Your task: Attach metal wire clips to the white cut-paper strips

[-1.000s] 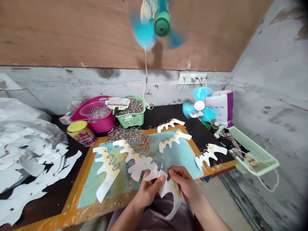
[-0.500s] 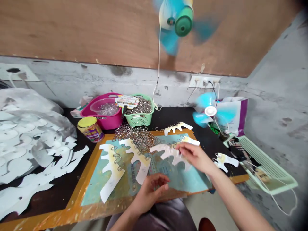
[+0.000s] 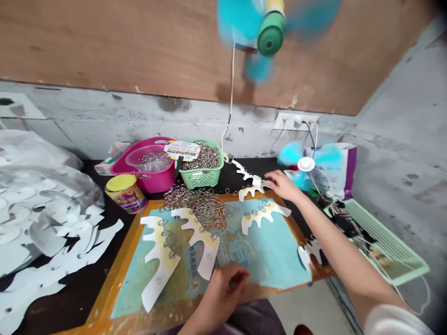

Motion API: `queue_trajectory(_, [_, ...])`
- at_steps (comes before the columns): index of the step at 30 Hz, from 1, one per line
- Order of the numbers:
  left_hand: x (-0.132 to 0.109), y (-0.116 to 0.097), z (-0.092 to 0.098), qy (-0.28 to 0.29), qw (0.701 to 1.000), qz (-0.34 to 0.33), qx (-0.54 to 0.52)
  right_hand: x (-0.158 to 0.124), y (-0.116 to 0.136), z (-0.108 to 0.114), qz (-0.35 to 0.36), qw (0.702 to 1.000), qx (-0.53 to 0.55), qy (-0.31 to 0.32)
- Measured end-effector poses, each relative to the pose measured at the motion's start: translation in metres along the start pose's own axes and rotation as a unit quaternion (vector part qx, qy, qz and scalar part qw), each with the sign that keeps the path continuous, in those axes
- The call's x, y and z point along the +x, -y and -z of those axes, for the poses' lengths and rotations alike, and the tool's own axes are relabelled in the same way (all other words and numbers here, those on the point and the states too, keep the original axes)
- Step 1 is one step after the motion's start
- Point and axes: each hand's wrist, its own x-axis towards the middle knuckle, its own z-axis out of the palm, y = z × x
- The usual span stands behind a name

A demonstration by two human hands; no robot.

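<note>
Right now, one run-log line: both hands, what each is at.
right hand: open, beside white paper cutout | left hand: curled over painted board, held item unclear

a stained concrete wall under what looks like plywood

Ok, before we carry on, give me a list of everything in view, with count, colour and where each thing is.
paper cutouts: about five, white, on the board and at its far edge
metal rings: many, silver, heaped on the board's far side
board: one, blue with orange border, in front
pink tub: one, magenta, far left of the rings
green basket: one, full of rings, beside the tub
jar: one, yellow lid, left of the board
paper pile: one, white and grey, far left
fans: two, blue, one overhead, one far right
left hand: curled over the board's near edge
right hand: fingers spread, beside the far cutout
</note>
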Motion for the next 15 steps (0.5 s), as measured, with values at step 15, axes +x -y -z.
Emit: queue_trajectory(15, [0.007, -0.025, -0.034, 0.058, 0.998, -0.027, 0.015, -0.253, 0.016, -0.052, -0.102, 0.979, -0.174, -0.034])
